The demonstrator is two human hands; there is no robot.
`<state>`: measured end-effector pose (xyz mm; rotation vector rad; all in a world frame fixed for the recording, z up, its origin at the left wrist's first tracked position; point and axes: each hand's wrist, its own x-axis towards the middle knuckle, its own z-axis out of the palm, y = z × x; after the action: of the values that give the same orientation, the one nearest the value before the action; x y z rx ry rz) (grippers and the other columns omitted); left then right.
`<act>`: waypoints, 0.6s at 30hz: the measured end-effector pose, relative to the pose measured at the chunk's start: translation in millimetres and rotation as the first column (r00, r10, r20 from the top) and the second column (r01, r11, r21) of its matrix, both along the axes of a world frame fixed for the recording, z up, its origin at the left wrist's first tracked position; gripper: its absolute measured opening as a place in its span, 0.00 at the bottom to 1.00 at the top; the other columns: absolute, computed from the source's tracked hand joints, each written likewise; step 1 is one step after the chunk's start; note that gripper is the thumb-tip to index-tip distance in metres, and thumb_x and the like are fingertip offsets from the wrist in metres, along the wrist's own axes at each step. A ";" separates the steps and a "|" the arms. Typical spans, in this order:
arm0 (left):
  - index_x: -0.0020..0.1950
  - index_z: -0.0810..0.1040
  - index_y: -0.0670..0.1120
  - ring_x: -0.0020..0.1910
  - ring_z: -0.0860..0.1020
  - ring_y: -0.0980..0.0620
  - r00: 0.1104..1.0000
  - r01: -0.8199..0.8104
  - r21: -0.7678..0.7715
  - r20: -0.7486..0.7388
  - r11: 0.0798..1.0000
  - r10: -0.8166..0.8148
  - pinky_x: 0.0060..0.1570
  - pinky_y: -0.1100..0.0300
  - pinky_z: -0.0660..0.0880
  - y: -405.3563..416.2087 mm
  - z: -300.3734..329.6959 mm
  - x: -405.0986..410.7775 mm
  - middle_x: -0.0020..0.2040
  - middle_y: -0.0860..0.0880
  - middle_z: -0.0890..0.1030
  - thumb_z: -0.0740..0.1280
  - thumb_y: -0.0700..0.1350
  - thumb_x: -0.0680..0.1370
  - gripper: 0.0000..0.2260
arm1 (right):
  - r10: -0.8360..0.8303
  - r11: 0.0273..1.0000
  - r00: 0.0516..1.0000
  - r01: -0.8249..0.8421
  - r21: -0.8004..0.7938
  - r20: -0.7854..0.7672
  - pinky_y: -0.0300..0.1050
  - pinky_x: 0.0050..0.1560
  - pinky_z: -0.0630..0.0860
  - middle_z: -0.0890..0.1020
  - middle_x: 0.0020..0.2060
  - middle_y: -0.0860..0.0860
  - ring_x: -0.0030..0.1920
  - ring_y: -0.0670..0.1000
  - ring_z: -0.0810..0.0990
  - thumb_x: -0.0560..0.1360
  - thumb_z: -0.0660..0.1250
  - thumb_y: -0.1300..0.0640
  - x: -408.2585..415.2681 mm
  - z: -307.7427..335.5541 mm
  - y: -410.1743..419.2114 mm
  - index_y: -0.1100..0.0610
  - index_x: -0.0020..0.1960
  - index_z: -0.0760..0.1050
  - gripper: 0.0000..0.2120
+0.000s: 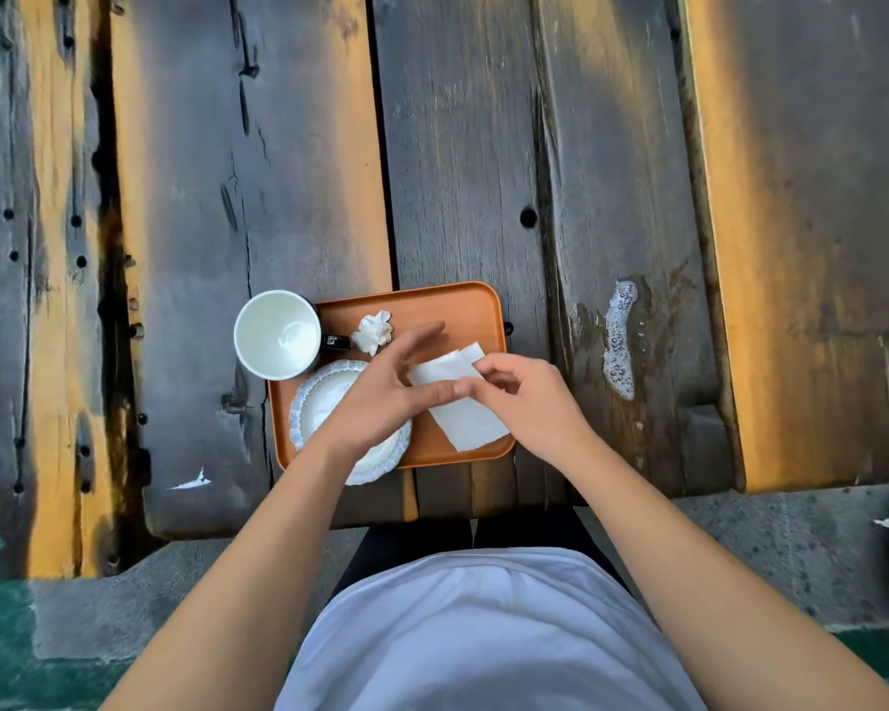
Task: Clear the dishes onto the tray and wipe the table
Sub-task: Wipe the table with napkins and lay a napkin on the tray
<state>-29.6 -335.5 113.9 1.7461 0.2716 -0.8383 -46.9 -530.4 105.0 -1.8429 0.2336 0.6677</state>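
An orange tray (pixel 432 302) sits on the dark plank table near its front edge. A white mug (pixel 277 333) with a dark handle stands at the tray's left rim, empty. A ruffled white plate (pixel 324 397) lies on the tray's near left, partly under my left wrist. A crumpled tissue (pixel 373 332) rests on the tray behind it. Both hands hold a flat white napkin (pixel 476 420) above the tray's right half. My left hand (pixel 386 390) pinches its left edge with the other fingers spread. My right hand (pixel 527 397) pinches its top right part.
A foamy wet streak (pixel 619 341) lies on the planks right of the tray. A small white smear (pixel 193 482) marks the left plank near the edge. Gaps run between the planks (pixel 381 146). A grey concrete ledge (pixel 765 551) lies below the table.
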 end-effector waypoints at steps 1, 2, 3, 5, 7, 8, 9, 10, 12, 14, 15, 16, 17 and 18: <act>0.74 0.74 0.53 0.67 0.75 0.67 0.998 0.046 -0.021 -0.052 0.999 -0.047 0.62 0.72 0.72 1.5 -0.9 4.0 0.68 0.58 0.78 0.79 0.47 0.72 0.31 | -0.004 1.000 1.000 0.004 0.005 -0.002 0.36 0.38 0.72 0.85 0.36 0.45 0.38 0.41 0.81 0.77 0.71 0.51 -1.5 -0.7 -0.3 0.52 0.47 0.84 0.06; 0.72 0.76 0.52 0.64 0.77 0.65 0.992 0.084 -0.027 -0.093 0.996 -0.086 0.60 0.71 0.73 1.9 -1.3 7.9 0.65 0.57 0.81 0.79 0.44 0.73 0.28 | -0.012 1.000 1.000 0.012 -0.005 0.003 0.38 0.37 0.73 0.85 0.36 0.45 0.39 0.42 0.82 0.78 0.70 0.52 -2.9 -1.5 -1.2 0.52 0.48 0.84 0.06; 0.67 0.80 0.50 0.61 0.80 0.62 0.986 0.115 -0.018 -0.118 0.993 -0.116 0.59 0.67 0.75 2.8 -3.5 11.1 0.62 0.55 0.83 0.78 0.43 0.74 0.22 | -0.025 0.999 1.000 0.025 -0.028 0.008 0.40 0.37 0.75 0.86 0.36 0.45 0.40 0.44 0.83 0.78 0.69 0.51 -4.1 -3.0 -2.7 0.51 0.49 0.84 0.06; 0.55 0.84 0.46 0.51 0.83 0.60 0.983 0.120 0.009 -0.141 0.993 -0.117 0.53 0.63 0.76 2.6 -6.3 14.6 0.51 0.53 0.87 0.75 0.41 0.77 0.08 | -0.045 0.994 0.999 0.047 -0.098 0.016 0.47 0.39 0.80 0.86 0.38 0.46 0.42 0.45 0.84 0.79 0.68 0.50 -5.9 -6.9 -5.1 0.52 0.51 0.83 0.08; 0.46 0.85 0.47 0.43 0.82 0.62 0.985 0.081 0.051 -0.154 0.995 -0.073 0.47 0.66 0.76 2.5 -5.6 16.1 0.43 0.56 0.86 0.74 0.41 0.78 0.02 | -0.091 0.984 0.996 0.092 -0.154 0.018 0.50 0.43 0.83 0.87 0.42 0.46 0.45 0.44 0.84 0.78 0.69 0.49 -7.8 -10.8 -5.7 0.52 0.52 0.83 0.08; 0.45 0.85 0.48 0.42 0.82 0.61 0.986 0.069 0.078 -0.154 0.995 -0.057 0.47 0.66 0.77 2.2 -5.7 16.6 0.41 0.56 0.86 0.74 0.42 0.78 0.03 | -0.118 0.977 0.993 0.121 -0.177 0.027 0.50 0.45 0.83 0.86 0.44 0.45 0.46 0.43 0.84 0.78 0.69 0.49 -8.5 -12.5 -5.7 0.51 0.51 0.83 0.07; 0.44 0.85 0.49 0.42 0.82 0.59 0.988 0.068 0.111 -0.148 0.991 -0.051 0.49 0.62 0.78 2.1 -6.6 16.5 0.41 0.55 0.86 0.74 0.43 0.78 0.04 | -0.134 0.968 0.990 0.139 -0.208 0.041 0.48 0.47 0.83 0.86 0.44 0.44 0.46 0.42 0.83 0.77 0.70 0.49 -9.2 -14.3 -5.5 0.51 0.51 0.83 0.07; 0.43 0.84 0.50 0.42 0.82 0.56 0.989 0.073 0.148 -0.141 0.986 -0.052 0.51 0.57 0.79 1.8 -7.3 16.4 0.41 0.54 0.85 0.74 0.44 0.78 0.04 | -0.133 0.960 0.990 0.142 -0.243 0.053 0.48 0.48 0.83 0.85 0.43 0.44 0.46 0.42 0.83 0.77 0.70 0.49 -10.0 -16.1 -5.2 0.50 0.50 0.83 0.06; 0.44 0.84 0.49 0.41 0.81 0.52 0.990 0.112 0.236 -0.115 0.965 -0.086 0.53 0.52 0.79 0.5 -9.5 17.3 0.41 0.50 0.85 0.73 0.44 0.79 0.04 | -0.111 0.944 0.993 0.120 -0.308 0.046 0.47 0.48 0.82 0.84 0.41 0.43 0.44 0.43 0.82 0.78 0.70 0.49 -10.4 -20.6 -3.1 0.51 0.49 0.83 0.07; 0.48 0.84 0.43 0.43 0.81 0.49 0.983 0.182 0.344 -0.077 0.921 -0.165 0.53 0.50 0.79 -2.1 -13.5 19.8 0.45 0.45 0.85 0.71 0.45 0.80 0.05 | -0.091 0.929 0.996 0.093 -0.358 0.021 0.47 0.48 0.82 0.83 0.40 0.44 0.43 0.44 0.82 0.78 0.69 0.48 -10.3 -26.2 1.1 0.52 0.50 0.83 0.08; 0.51 0.83 0.42 0.46 0.82 0.47 0.976 0.214 0.390 -0.061 0.896 -0.207 0.52 0.50 0.78 -3.8 -16.4 21.8 0.47 0.43 0.85 0.71 0.45 0.80 0.07 | -0.079 0.919 0.997 0.077 -0.388 0.011 0.46 0.48 0.81 0.83 0.39 0.44 0.43 0.45 0.82 0.78 0.69 0.48 -10.2 -29.1 3.6 0.52 0.51 0.83 0.09; 0.54 0.83 0.41 0.47 0.81 0.46 0.970 0.236 0.427 -0.043 0.873 -0.241 0.50 0.51 0.78 -5.7 -19.1 24.5 0.48 0.44 0.84 0.70 0.46 0.81 0.09 | -0.062 0.904 0.998 0.060 -0.423 0.010 0.44 0.48 0.81 0.83 0.39 0.44 0.42 0.46 0.82 0.78 0.68 0.48 -9.8 -31.5 6.1 0.52 0.51 0.82 0.09; 0.55 0.83 0.41 0.48 0.81 0.46 0.960 0.257 0.461 -0.025 0.849 -0.277 0.48 0.53 0.76 -7.1 -22.0 27.5 0.48 0.45 0.83 0.69 0.46 0.81 0.09 | -0.046 0.887 0.999 0.047 -0.460 0.015 0.43 0.47 0.80 0.84 0.38 0.44 0.42 0.46 0.82 0.78 0.68 0.47 -9.3 -33.9 8.6 0.52 0.52 0.82 0.10; 0.56 0.83 0.41 0.49 0.79 0.47 0.948 0.282 0.494 -0.011 0.822 -0.318 0.46 0.56 0.73 -9.0 -24.9 30.6 0.48 0.47 0.82 0.68 0.46 0.81 0.09 | -0.029 0.868 0.999 0.040 -0.495 0.029 0.43 0.46 0.79 0.84 0.39 0.45 0.42 0.47 0.83 0.79 0.68 0.47 -8.8 -36.0 10.8 0.52 0.52 0.82 0.10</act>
<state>1.0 -344.5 88.9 2.3396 0.1689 -0.9881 -55.6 -519.6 68.9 -2.3314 0.4586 0.5982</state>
